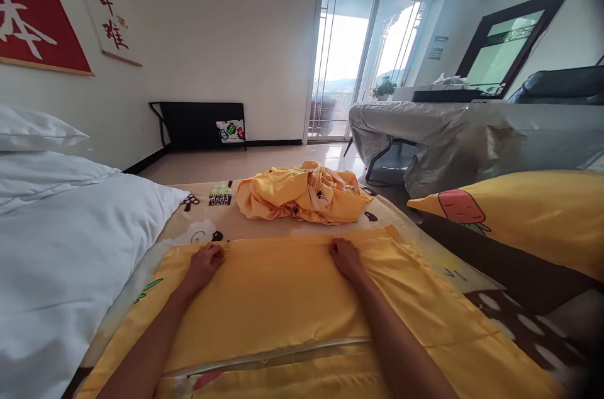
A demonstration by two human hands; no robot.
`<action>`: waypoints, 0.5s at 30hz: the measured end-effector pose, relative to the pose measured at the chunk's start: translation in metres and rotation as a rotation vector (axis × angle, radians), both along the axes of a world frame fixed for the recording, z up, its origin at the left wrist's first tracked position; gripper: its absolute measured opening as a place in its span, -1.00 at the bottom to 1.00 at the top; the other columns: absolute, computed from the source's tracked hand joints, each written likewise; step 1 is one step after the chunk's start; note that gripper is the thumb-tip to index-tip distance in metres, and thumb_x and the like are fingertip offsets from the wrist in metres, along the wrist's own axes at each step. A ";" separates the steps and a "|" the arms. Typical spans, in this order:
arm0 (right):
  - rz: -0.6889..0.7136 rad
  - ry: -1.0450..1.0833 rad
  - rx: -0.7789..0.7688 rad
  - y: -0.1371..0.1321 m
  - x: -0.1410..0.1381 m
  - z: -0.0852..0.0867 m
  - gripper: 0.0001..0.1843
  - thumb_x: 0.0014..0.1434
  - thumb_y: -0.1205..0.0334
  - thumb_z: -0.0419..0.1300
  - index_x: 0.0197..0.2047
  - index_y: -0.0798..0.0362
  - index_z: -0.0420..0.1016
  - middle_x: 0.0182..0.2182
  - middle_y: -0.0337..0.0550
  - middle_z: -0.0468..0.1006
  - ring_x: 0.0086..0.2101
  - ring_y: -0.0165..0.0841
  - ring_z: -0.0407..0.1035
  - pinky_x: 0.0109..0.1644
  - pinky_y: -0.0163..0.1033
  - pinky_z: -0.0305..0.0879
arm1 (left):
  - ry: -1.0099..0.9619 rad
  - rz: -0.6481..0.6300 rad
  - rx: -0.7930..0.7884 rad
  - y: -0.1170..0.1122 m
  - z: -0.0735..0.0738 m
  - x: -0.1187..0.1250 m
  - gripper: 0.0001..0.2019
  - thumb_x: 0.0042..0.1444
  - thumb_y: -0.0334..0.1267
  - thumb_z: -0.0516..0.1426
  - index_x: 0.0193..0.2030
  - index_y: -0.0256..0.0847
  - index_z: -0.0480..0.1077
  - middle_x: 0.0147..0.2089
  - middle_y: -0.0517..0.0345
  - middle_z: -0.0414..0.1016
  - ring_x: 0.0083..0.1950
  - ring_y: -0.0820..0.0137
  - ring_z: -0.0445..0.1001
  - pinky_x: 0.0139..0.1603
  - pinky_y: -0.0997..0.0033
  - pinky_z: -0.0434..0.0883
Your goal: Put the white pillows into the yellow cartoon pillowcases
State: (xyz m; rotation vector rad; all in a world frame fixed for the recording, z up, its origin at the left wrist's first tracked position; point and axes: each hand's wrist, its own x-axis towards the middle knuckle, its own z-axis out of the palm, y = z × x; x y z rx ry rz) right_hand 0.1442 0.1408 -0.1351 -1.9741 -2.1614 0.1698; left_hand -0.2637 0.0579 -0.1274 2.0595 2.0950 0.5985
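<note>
Yellow pillowcase cloth (278,298) spreads nearest the camera, its lower end running out of view, with both forearms reaching across it. Toward the near side, a slit-like opening with a pale edge crosses its width, a few loose threads showing there. Left hand (208,258) and right hand (346,256) rest on the far edge, well apart, the cloth lying mostly smooth between them. Both are drawn in narrow, fingers curled down; whether they pinch the fabric I cannot tell. Wrinkles gather to the right of the right hand, toward the far right corner.

Beyond that edge, a narrow strip of beige printed blanket (207,232) lies bare before a crumpled yellow cloth heap (302,194). To the left, room is tight: a large white pillow (80,254) crowds close along the pillowcase's side, with more white bedding stacked behind it. To the right, a wider band of blanket shows, and past it sits a yellow pillow with a carrot print (528,213). Past the blanket's far edge, open floor (283,157) reaches to the sliding glass door (363,65).
</note>
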 end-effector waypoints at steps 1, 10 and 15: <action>0.003 -0.007 0.018 -0.001 0.000 0.000 -0.73 0.28 0.29 -0.10 -0.17 0.14 0.41 -0.10 0.08 0.46 -0.06 -0.17 0.28 -0.05 -0.12 0.13 | 0.001 0.011 -0.001 0.000 0.000 0.000 -0.82 0.10 -0.20 -0.01 -0.32 -0.17 0.37 -0.19 0.07 0.43 -0.05 0.21 0.37 -0.02 0.17 0.28; 0.085 -0.086 0.161 -0.019 -0.010 0.009 -0.56 0.34 0.21 -0.30 -0.09 0.09 0.37 -0.06 0.03 0.44 -0.02 -0.17 0.27 0.04 -0.07 0.16 | 0.020 0.072 0.037 -0.006 0.002 0.011 -0.68 0.23 -0.17 -0.15 -0.15 -0.15 0.38 0.12 -0.01 0.36 0.18 0.15 0.25 0.10 0.03 0.19; 0.138 -0.127 0.062 -0.023 0.061 0.015 -0.51 0.29 0.02 -0.14 0.18 -0.01 0.31 0.17 -0.05 0.33 0.15 -0.16 0.20 0.20 0.00 0.09 | 0.083 0.143 -0.044 -0.021 -0.009 -0.023 -0.49 0.25 -0.21 -0.24 0.29 -0.25 0.12 0.38 -0.11 0.06 0.40 0.16 -0.01 0.29 -0.13 0.01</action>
